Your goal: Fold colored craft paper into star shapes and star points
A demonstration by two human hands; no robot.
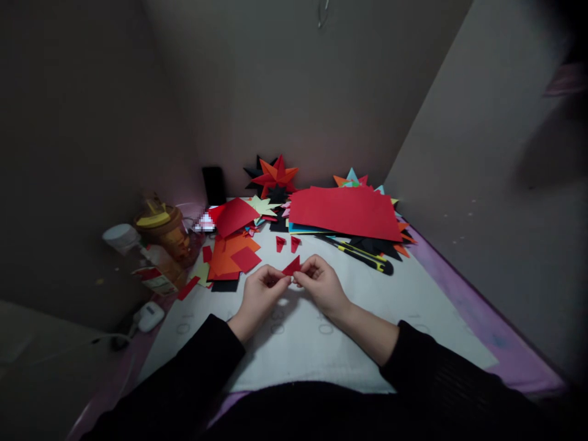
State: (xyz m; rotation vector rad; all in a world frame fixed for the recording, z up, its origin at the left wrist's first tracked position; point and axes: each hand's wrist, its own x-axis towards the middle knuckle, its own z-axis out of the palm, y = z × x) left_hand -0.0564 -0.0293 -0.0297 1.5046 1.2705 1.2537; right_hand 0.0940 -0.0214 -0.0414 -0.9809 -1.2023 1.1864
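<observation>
Between my two hands, a little above the white table sheet [349, 355], is a small folded piece of red paper [293, 266] with a pointed top corner. My left hand [264, 294] pinches its left lower edge between thumb and fingers. The lower right part is pinched by my right hand [324, 285], whose fingertips almost meet those of the left. Just beyond the hands lie two small folded red paper pieces, a left one [280, 244] and a right one [295, 244]. My fingers hide part of the held paper's lower edge.
Orange and red paper squares [225, 254] lie on the left. A large red sheet [344, 213] tops a stack at the back right, with a utility knife [367, 258] before it. Folded paper stars [278, 174] stand by the wall. A brown cup [165, 229] and white charger [149, 315] are leftmost.
</observation>
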